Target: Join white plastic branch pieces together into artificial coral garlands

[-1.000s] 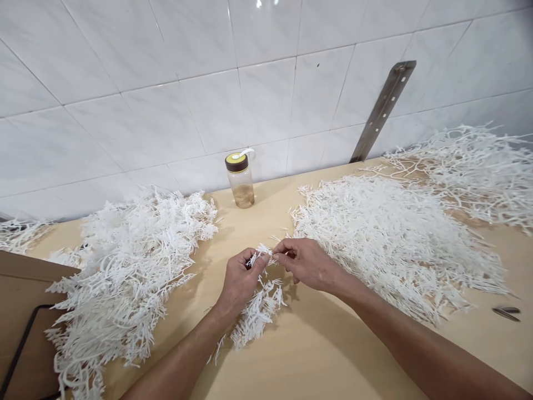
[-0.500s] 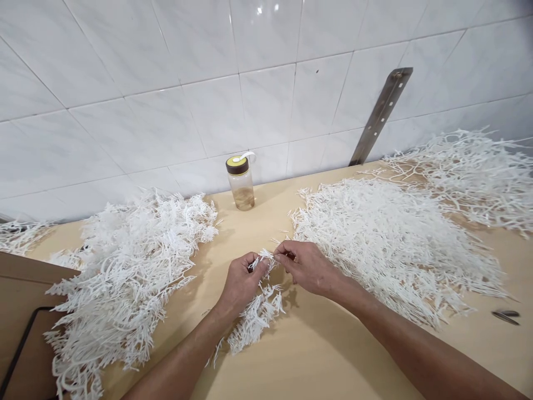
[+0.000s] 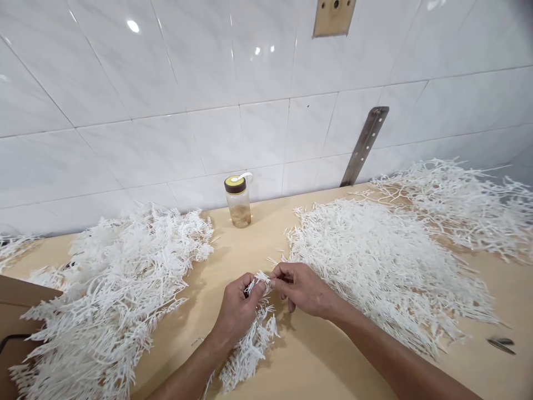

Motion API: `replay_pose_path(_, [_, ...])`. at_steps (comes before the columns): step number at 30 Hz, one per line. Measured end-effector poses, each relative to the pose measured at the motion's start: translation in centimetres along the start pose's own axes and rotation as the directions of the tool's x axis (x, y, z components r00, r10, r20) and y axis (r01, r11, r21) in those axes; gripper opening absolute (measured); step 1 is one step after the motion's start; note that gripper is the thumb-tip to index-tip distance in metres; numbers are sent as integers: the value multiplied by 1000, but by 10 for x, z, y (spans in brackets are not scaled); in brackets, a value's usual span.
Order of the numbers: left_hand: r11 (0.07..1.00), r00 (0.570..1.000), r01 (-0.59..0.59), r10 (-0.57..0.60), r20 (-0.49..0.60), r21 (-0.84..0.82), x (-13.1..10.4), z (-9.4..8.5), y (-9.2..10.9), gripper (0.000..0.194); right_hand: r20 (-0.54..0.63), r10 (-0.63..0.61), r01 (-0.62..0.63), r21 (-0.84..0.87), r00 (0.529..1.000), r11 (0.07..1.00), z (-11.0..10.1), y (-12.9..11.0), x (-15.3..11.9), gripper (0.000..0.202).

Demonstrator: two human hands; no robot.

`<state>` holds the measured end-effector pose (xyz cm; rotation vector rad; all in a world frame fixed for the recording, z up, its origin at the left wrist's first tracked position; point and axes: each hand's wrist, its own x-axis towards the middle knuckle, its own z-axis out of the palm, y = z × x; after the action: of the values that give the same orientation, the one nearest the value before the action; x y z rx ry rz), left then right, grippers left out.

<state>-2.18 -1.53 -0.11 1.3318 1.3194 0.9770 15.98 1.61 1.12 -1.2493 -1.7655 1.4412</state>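
My left hand (image 3: 239, 305) is closed around a white branching sprig (image 3: 261, 276) that looks like plastic, its fine tips sticking out above the thumb. Thumb and index finger of my right hand (image 3: 302, 289) pinch the right side of the same sprig. Below the hands a feathery white strand (image 3: 252, 347) trails down to the table, partly behind my left wrist; whether it joins the sprig I cannot tell. To the left lies a big heap of white branched sprigs (image 3: 120, 283). On the right spreads a pile of loose, thin white pieces (image 3: 383, 261).
A clear bottle (image 3: 239, 208) with a yellow-and-dark lid stands near the tiled wall (image 3: 216, 139). A metal strip (image 3: 363, 150) leans there. More white branches (image 3: 470, 205) lie at back right, a small dark tool (image 3: 501, 344) at right, a brown box (image 3: 25, 311) at left.
My view has tilted up, so everything sits lower and a wall plate shows at the top. Both hands keep their hold on the white sprig, with only slight finger movement.
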Motion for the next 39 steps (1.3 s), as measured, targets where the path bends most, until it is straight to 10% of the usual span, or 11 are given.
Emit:
replay_pose_path(10, [990,996,-88,88,1,114,1,-1,-6,38,-118,-82,43,-300,990,953,1,2,-1,21])
replay_pose_path(16, [996,996,-55,50,70,72,3,-5,-4,38,-174,-372,183,-639,912,747,21,8,0,21])
replay_pose_path(24, [991,995,5,8,104,-130,-1,-6,5,42,-476,-360,11,-591,802,806,-9,2,7,18])
replay_pose_path(31, [977,996,82,-85,-9,-197,2,-3,3,38,-473,-265,-27,-525,840,851,-24,-9,0,9])
replay_pose_path(39, [985,999,35,-38,-14,-167,0,-3,9,39,-180,-171,76,-440,969,895,-11,-18,-6,28])
